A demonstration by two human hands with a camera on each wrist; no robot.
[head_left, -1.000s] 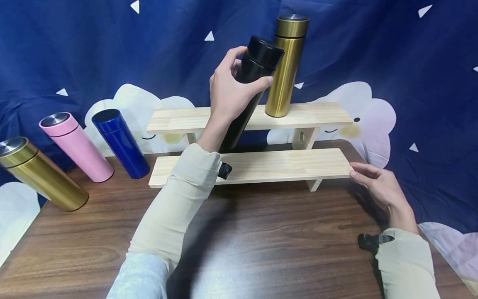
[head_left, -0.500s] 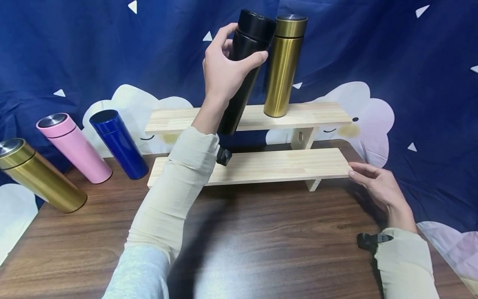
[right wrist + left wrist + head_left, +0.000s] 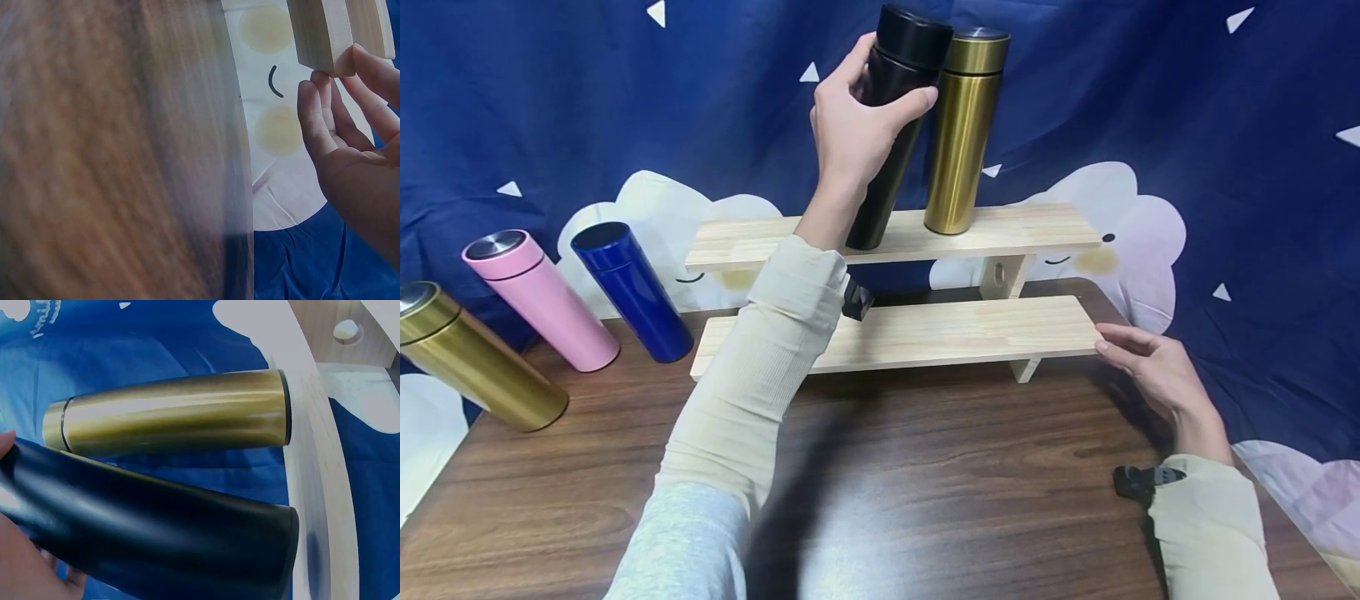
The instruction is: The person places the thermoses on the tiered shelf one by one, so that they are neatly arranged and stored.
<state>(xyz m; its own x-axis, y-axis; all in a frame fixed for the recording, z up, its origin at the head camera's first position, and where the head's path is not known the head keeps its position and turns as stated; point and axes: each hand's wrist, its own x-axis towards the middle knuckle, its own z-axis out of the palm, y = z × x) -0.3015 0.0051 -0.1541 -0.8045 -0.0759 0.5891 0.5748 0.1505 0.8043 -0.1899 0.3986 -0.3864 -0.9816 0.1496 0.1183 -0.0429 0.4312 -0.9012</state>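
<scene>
My left hand point(image 3: 853, 125) grips a black thermos bottle point(image 3: 891, 158) around its upper part, fingers behind and thumb across the front. Leaning slightly in the left wrist view, the black bottle point(image 3: 156, 525) has its base right at the upper board point(image 3: 319, 487). Beside it a gold thermos bottle point(image 3: 966, 150) stands upright on the upper board of the two-tier wooden shelf point(image 3: 1022, 229). My right hand point(image 3: 1161, 375) holds the right end of the lower board point(image 3: 955, 333), thumb and fingertips at its corner; the right wrist view shows the fingertips around the board end point(image 3: 328, 44).
At the left of the brown table point(image 3: 962, 483) stand a blue thermos point(image 3: 636, 292), a pink thermos point(image 3: 542, 300) and another gold thermos point(image 3: 482, 358). A dark blue cloth point(image 3: 737, 100) with white cloud prints hangs close behind the shelf.
My left hand has lifted the black bottle from in front of the upper board to that board's height, beside the gold bottle, and brought it more upright. The right hand stays at the lower board's end.
</scene>
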